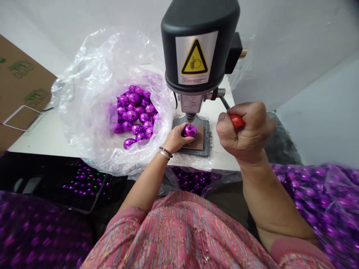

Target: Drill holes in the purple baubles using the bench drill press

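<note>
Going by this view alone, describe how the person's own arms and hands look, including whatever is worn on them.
The left hand and right hand are ungloved. On the left wrist are a dark beaded bracelet and a silvery bracelet; none shows on the right. Pink sleeves with multicoloured streaks end in plainer pink cuffs.

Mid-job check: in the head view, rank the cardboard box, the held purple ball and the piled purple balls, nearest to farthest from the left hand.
1. Held purple ball: in the left hand.
2. Piled purple balls: left, inside the clear bag.
3. Cardboard box: far left.
</note>
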{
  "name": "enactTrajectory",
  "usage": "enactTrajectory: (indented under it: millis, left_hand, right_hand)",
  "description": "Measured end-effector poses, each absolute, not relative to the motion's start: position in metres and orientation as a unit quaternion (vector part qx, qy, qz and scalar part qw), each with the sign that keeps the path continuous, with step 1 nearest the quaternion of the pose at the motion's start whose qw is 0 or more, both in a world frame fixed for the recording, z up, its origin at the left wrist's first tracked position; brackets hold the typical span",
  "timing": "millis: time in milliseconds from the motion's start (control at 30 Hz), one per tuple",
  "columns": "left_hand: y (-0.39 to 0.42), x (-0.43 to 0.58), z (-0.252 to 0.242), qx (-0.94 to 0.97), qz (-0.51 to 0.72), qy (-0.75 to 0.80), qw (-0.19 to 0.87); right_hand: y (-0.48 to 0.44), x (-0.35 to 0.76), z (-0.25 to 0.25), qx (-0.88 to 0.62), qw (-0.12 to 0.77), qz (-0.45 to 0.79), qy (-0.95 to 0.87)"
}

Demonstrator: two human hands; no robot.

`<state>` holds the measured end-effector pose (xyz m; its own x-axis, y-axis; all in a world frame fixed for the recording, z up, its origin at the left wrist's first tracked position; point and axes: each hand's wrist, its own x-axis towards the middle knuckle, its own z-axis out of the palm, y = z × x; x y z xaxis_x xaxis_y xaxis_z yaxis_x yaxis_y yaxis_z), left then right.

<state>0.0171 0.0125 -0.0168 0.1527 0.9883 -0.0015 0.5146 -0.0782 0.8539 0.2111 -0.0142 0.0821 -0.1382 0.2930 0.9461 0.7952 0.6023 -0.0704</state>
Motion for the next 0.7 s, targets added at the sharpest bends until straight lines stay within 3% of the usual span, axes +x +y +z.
enactTrajectory:
  millis: [400, 700]
  left_hand:
    - [0.012, 0.017, -0.019, 0.681, 0.318, 0.562, 0.346]
    - [0.014, 0.015, -0.026, 0.677, 0.317, 0.574, 0.335]
  right_hand:
    - [-0.012, 0.203, 0.065, -0.375, 0.563, -0.282, -0.681]
    - [-0.008, 0.198, 0.054, -0.356, 0.605, -0.242, -0.67]
